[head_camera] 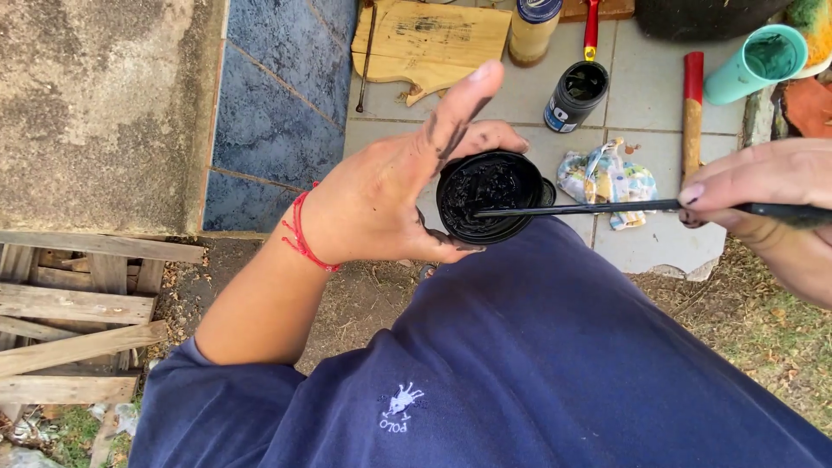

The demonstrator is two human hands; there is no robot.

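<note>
I'm seeing the left hand point(381, 195) gripping the black paint lid point(490, 196); the right hand point(767, 204) is pinching a brush point(576, 209), loading paint; painting not begun.

The left hand point(390, 186) sits at frame centre, palm up, forefinger straight, paint-smeared fingers curled in a grip. The right hand point(763, 204) enters from the right edge, fingertips pinched together.
</note>
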